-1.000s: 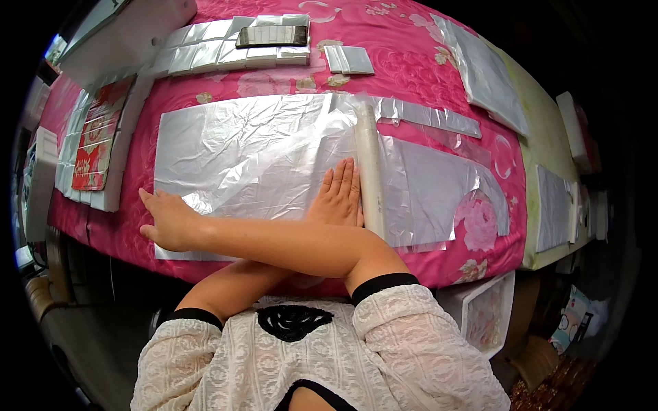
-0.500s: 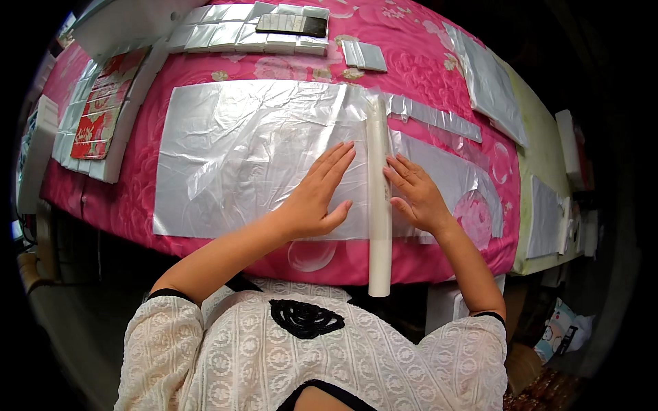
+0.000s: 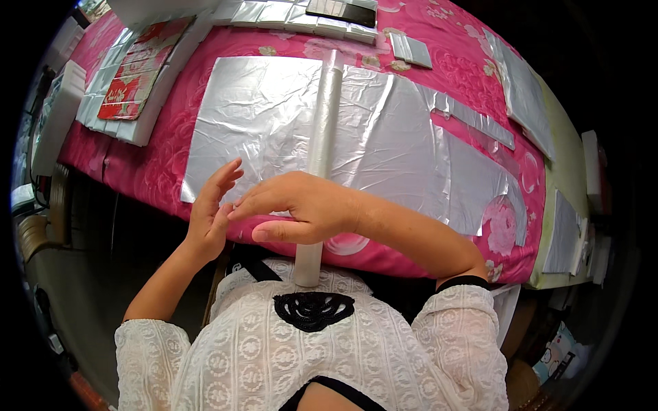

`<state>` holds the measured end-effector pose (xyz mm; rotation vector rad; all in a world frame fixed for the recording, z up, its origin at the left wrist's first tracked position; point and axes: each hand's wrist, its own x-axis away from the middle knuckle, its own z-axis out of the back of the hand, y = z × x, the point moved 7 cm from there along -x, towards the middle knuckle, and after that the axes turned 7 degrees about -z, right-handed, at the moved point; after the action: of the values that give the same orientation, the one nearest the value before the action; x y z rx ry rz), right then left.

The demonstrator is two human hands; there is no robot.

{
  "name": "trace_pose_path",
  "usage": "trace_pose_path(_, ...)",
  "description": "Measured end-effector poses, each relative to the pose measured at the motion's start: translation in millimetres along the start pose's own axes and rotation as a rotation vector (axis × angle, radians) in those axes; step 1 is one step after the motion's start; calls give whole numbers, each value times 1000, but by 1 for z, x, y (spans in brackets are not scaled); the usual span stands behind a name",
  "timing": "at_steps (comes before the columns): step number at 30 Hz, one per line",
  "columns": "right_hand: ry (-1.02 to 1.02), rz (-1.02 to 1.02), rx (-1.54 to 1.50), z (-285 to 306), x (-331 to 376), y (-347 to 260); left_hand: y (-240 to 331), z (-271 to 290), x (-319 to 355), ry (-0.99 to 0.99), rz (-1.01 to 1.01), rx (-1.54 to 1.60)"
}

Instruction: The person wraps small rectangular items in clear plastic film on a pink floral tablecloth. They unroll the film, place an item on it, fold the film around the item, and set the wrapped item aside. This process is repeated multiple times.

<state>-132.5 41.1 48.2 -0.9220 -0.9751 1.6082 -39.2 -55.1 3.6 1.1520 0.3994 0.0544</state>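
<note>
A long white roll of plastic film [image 3: 325, 116] lies across the silvery film sheets [image 3: 384, 123] spread on the table, its near end jutting past the table edge. My right hand [image 3: 295, 205] reaches leftward over the roll's near part, fingers stretched and thumb apart, hiding a stretch of it. Left of the roll, by the sheets' near edge, my left hand [image 3: 211, 216] is raised with its fingers extended. My right fingertips overlap or touch my left thumb. I see nothing held in either hand.
A pink floral cloth [image 3: 157, 171] covers the table. Stacked silver-white packs line its back, with a phone [image 3: 341, 11] on top. A red patterned packet [image 3: 145, 72] lies on more packs at left. A small bundle [image 3: 411, 51] and folded film [image 3: 521, 96] lie toward the right.
The roll has shifted left over the sheets and tilts slightly. My right hand has swung left across it, and my left hand has moved left off the film. The whole view has shifted too.
</note>
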Motion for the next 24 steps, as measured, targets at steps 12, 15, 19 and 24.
trace_pose_path(12,238,69,877,25,-86,82,-10,33,73,130,269,-214)
trace_pose_path(15,264,24,866,4,-133,87,-19,30,80,151,466,-342)
trace_pose_path(19,612,-153,752,-4,-162,93,-33,42,85,174,583,-334)
trace_pose_path(24,972,-211,-395,14,-141,112,-27,26,91,192,626,785)
